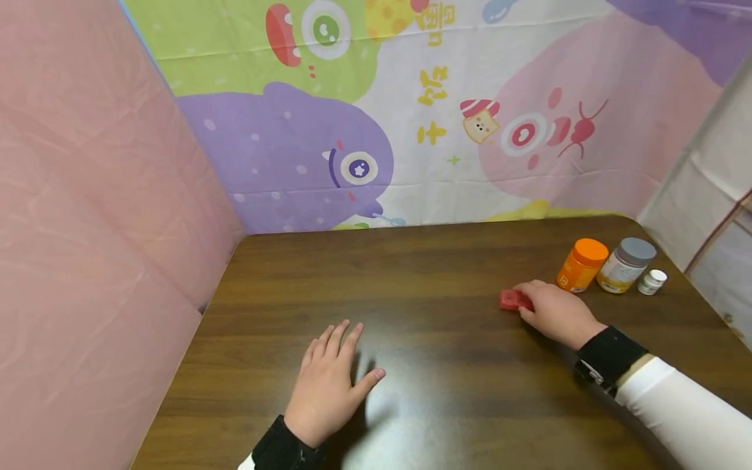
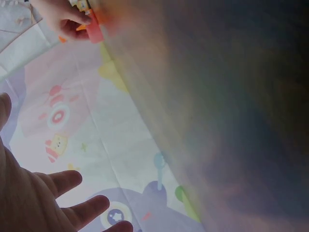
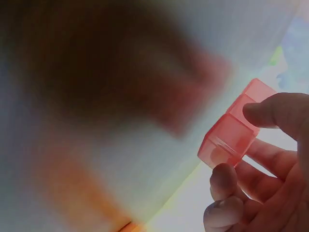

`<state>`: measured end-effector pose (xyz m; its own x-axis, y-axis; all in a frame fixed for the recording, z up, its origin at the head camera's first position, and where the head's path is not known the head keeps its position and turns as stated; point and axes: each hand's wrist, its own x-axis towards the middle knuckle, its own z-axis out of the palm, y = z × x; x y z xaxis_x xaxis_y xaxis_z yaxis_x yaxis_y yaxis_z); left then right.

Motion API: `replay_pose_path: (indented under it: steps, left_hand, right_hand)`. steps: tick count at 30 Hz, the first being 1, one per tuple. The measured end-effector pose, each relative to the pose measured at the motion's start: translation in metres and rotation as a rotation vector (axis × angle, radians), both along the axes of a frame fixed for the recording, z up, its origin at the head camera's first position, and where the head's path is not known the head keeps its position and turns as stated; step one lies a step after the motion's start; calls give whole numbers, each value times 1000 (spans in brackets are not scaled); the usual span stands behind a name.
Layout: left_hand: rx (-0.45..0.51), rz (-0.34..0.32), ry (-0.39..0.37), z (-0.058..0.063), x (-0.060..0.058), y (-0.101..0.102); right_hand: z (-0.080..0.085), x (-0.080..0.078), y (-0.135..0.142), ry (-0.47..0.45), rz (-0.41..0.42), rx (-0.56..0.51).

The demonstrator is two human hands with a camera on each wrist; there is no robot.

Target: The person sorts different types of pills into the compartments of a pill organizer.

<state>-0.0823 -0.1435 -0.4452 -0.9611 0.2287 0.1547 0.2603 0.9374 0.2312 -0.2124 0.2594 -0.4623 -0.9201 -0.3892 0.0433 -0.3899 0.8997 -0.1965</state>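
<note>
A small translucent red pill box [image 3: 234,133], divided into compartments, is pinched between the thumb and fingers of my right hand [image 1: 558,313]. In the head view the pill box [image 1: 514,300] shows only its left end, close over the table; the hand covers the rest. My left hand [image 1: 329,385] is over the table at the front, fingers spread and nothing in them. In the left wrist view, part of that hand [image 2: 29,193] shows with its fingers apart.
Just beyond my right hand stand an orange bottle [image 1: 583,264], a grey-lidded bottle [image 1: 626,264] and a small white-capped bottle [image 1: 652,282]. The brown wooden table [image 1: 411,274] meets a cartoon-printed cloth [image 1: 435,176] at the back. A pink cloth [image 1: 88,261] hangs at the left.
</note>
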Motion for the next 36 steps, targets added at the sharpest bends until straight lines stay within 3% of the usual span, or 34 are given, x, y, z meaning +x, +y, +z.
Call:
replay_pose_path:
  steps: [8,15,24,36]
  left_hand:
    - [-18,-15,-6,0,1,7]
    - [-28,-25,-8,0,1,12]
    - [-19,-59,-22,-4,1,24]
    - [-48,-145,-112,-8,-18,45]
  right_hand:
    - [16,38,-57,-14,98,-64]
    - [20,58,-91,-25,221,-51]
    - [8,64,-105,-54,259,-8]
    - [2,66,-107,-45,238,7]
